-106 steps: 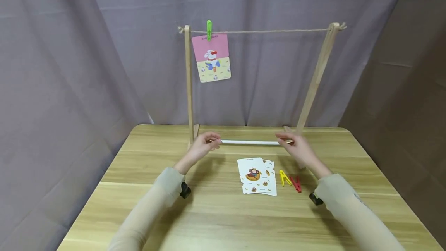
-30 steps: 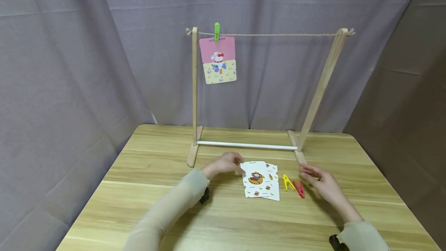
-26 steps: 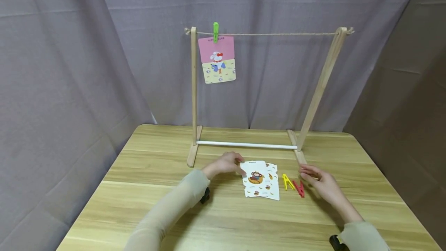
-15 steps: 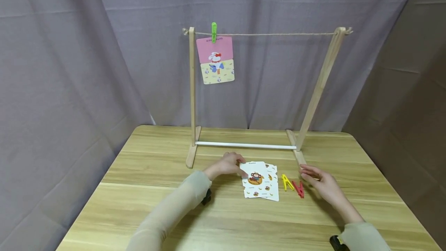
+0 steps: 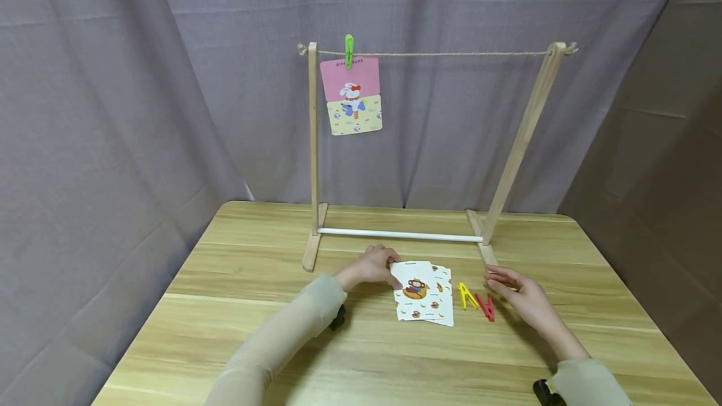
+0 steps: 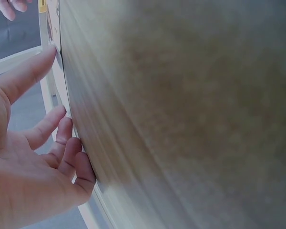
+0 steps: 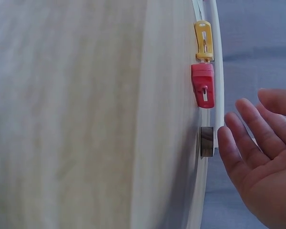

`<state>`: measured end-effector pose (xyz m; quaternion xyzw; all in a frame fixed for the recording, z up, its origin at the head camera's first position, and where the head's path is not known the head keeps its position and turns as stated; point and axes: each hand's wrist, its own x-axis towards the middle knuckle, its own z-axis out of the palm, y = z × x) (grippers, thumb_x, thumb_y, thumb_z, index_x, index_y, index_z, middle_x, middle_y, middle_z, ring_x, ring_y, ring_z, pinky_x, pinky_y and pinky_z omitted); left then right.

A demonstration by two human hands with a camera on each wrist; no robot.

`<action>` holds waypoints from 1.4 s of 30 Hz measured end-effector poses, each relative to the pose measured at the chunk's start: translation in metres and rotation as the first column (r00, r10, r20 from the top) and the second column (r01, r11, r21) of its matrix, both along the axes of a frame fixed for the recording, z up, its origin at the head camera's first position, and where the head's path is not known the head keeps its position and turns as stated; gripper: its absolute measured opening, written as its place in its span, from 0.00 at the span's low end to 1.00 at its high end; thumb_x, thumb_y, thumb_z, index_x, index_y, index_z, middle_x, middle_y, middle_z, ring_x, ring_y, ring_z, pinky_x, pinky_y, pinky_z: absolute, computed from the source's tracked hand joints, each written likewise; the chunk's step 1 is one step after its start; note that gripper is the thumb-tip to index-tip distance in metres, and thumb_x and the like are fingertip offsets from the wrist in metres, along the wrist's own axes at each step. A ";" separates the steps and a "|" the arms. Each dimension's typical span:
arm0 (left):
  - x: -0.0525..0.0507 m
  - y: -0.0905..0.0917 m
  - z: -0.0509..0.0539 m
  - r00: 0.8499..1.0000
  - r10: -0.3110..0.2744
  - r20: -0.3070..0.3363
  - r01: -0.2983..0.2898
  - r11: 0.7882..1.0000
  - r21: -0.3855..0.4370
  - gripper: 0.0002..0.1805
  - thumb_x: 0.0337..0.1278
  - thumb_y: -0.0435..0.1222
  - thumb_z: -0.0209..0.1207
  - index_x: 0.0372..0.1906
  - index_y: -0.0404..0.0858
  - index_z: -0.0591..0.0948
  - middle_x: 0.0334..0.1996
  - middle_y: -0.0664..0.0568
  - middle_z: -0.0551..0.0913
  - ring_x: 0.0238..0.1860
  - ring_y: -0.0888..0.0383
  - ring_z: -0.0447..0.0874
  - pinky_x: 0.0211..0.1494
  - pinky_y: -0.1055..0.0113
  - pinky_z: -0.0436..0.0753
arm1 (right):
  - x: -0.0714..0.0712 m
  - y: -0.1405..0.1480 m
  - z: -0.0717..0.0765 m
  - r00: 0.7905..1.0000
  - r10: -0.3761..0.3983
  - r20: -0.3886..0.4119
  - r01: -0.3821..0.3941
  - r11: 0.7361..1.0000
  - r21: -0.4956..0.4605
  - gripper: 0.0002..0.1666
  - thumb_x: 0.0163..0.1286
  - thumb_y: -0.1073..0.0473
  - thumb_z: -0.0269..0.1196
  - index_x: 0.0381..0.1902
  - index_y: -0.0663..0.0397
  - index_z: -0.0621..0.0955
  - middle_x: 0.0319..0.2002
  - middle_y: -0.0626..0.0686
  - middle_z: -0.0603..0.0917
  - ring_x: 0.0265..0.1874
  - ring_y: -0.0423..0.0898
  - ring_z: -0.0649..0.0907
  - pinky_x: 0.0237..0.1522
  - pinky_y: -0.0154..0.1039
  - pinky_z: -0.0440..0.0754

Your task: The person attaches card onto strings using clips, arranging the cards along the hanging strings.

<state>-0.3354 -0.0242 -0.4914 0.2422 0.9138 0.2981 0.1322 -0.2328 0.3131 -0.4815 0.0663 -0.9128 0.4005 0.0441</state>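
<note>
In the head view, my left hand (image 5: 373, 265) is at the left edge of a white card with a monkey on a banana (image 5: 413, 306). Its thumb and fingertips touch that edge, spread apart, in the left wrist view. Under this card, a second white card (image 5: 444, 296) sticks out to the right. A yellow clothespin (image 5: 467, 296) and a red clothespin (image 5: 486, 307) lie to the right of the cards. My right hand (image 5: 524, 299) hovers just right of the red clothespin, fingers relaxed and holding nothing, as the right wrist view confirms.
A wooden frame (image 5: 314, 143) stands at the back of the table (image 5: 361, 356), with a white rod (image 5: 400, 234) low across it. From its string (image 5: 451, 54), a green clothespin (image 5: 349, 52) holds a pink and yellow rabbit card (image 5: 352, 96). Grey curtains surround the table.
Both hands have come down from the white rod: the left to the cards, the right beside the red clothespin. In the last second the left hand has edged slightly right; the right has stayed still.
</note>
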 end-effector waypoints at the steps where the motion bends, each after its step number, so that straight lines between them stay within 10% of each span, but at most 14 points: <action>1: 0.000 0.000 0.000 1.000 0.001 0.001 -0.001 1.000 -0.001 0.34 0.41 0.47 0.79 0.56 0.43 0.81 0.47 0.55 0.77 0.49 0.58 0.69 0.56 0.64 0.69 | 0.000 0.000 0.000 1.000 0.001 -0.001 -0.001 1.000 -0.004 0.28 0.77 0.50 0.59 0.68 0.59 0.74 0.56 0.58 0.84 0.49 0.28 0.77 0.47 0.29 0.78; 11: 0.002 0.002 0.002 1.000 0.011 -0.004 -0.011 1.000 -0.008 0.33 0.40 0.45 0.80 0.54 0.41 0.81 0.46 0.54 0.77 0.48 0.58 0.69 0.56 0.65 0.70 | 0.001 0.001 0.001 1.000 -0.001 -0.003 0.001 1.000 0.006 0.28 0.77 0.51 0.60 0.68 0.59 0.74 0.56 0.58 0.84 0.49 0.30 0.78 0.47 0.31 0.79; 21: 0.003 0.003 0.003 1.000 0.020 0.003 -0.020 1.000 -0.017 0.32 0.39 0.45 0.81 0.52 0.41 0.81 0.45 0.55 0.75 0.48 0.57 0.68 0.56 0.64 0.71 | 0.001 -0.003 -0.002 0.999 0.027 -0.019 -0.026 0.998 0.060 0.26 0.77 0.53 0.60 0.65 0.63 0.76 0.55 0.60 0.84 0.55 0.60 0.81 0.51 0.42 0.80; 28: 0.002 0.002 0.002 1.000 0.014 0.008 -0.014 1.000 -0.010 0.30 0.38 0.44 0.81 0.50 0.41 0.81 0.45 0.54 0.75 0.48 0.57 0.69 0.55 0.64 0.71 | 0.002 -0.008 0.000 0.998 0.051 -0.024 -0.049 0.996 0.079 0.25 0.76 0.54 0.61 0.63 0.65 0.78 0.55 0.63 0.84 0.54 0.63 0.82 0.56 0.62 0.76; 42: -0.001 0.001 0.001 0.999 0.004 0.040 -0.005 1.000 0.024 0.30 0.39 0.43 0.81 0.50 0.42 0.79 0.46 0.54 0.76 0.49 0.58 0.69 0.57 0.65 0.71 | -0.001 -0.018 0.005 0.995 0.100 -0.028 -0.094 0.984 0.153 0.18 0.73 0.56 0.64 0.54 0.62 0.84 0.53 0.63 0.85 0.52 0.64 0.82 0.54 0.63 0.78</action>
